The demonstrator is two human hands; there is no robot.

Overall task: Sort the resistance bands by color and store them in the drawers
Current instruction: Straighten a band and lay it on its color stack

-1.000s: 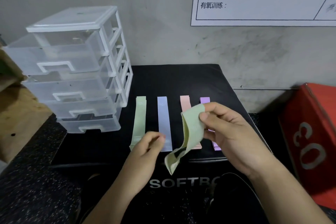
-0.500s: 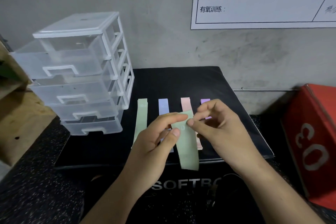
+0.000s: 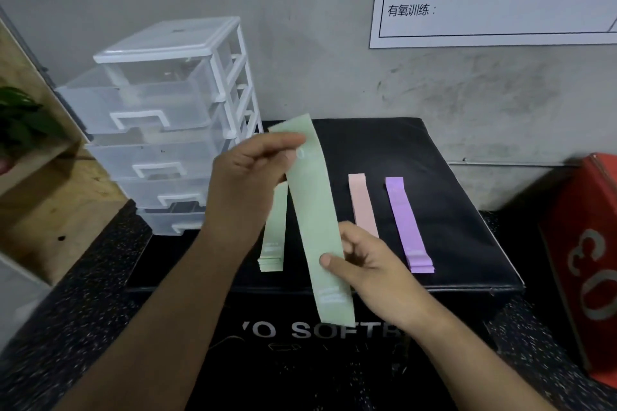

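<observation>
Pale green flat resistance band (image 3: pixel 314 227) held slanted over the front edge of the black padded box top (image 3: pixel 450 210), pinched up top by left hand (image 3: pixel 247 183), lower down by right hand (image 3: pixel 364 264). Lying flat underneath: green band stack (image 3: pixel 275 227), pink band (image 3: pixel 362 203), purple band (image 3: pixel 405 220).

Black padded box (image 3: pixel 384 143), red numbered box (image 3: pixel 587 243), wall chart (image 3: pixel 500 10), green plant (image 3: pixel 20 117)

Dim, even light with soft shadows; edges bend from the wide lens; the left hand (image 3: pixel 245 178) seems slightly motion-blurred, and handwriting on the poster (image 3: pixel 494 15) is smeared.
</observation>
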